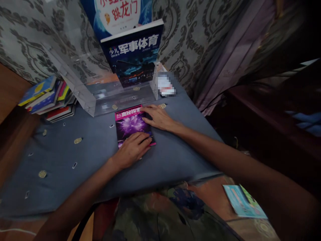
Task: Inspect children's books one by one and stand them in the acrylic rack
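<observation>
A purple and pink book (129,124) with Chinese characters on its cover lies flat on the blue-grey tablecloth. Across its lower edge rests my left hand (134,147), palm down with the fingers stretched out. My right hand (158,117) reaches in from the right, its fingertips on the book's upper right part, fingers apart. Just behind the book stands a clear acrylic rack (91,104). In the rack a dark blue book (135,62) leans upright, with a taller blue book (117,20) behind it.
Several stacked books (50,97) lie at the table's left. A white packet (165,85), partly blurred out, is to the right of the rack. Patterned curtain (183,40) hangs behind the table (62,187). Teal booklets (243,201) lie on the floor at the right.
</observation>
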The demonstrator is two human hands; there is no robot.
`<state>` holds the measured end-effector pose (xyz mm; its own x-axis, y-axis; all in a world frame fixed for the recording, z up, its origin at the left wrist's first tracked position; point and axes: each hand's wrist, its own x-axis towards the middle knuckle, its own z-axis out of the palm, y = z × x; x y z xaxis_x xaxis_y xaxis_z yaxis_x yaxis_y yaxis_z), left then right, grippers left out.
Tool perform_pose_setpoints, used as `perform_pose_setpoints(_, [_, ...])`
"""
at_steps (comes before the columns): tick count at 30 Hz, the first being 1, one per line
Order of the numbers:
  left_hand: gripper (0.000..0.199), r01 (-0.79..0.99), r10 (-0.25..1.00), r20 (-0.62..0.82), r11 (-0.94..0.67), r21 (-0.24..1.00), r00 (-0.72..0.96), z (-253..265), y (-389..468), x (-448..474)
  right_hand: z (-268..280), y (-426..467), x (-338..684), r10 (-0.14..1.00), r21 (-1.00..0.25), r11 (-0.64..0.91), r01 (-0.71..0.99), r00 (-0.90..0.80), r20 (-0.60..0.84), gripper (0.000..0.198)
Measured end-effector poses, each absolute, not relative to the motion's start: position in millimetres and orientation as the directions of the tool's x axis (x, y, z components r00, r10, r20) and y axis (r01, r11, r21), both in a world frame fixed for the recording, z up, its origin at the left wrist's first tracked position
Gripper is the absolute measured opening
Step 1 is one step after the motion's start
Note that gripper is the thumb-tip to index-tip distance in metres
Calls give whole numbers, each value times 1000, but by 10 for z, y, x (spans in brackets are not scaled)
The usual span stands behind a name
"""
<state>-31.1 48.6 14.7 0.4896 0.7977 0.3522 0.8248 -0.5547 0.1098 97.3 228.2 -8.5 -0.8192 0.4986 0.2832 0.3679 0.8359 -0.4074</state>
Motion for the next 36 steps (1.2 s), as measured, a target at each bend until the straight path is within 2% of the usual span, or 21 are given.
perform_pose_setpoints(10, [23, 841, 751, 423, -538, -55, 508, 62, 454, -252, -111, 1895, 1505, 370, -438, 869, 231, -891, 264, 48])
perform_pose_setpoints(21, [24, 821, 720, 401, -540, -188, 566, 53, 439, -265, -152, 1828, 1687, 305, -478, 864, 159, -921, 244, 75])
perform_pose_setpoints(36, [24, 814, 727, 375, -552, -179, 576, 96, 448, -279, -116, 1815, 1692, 335, -523, 836, 168, -911, 242, 76])
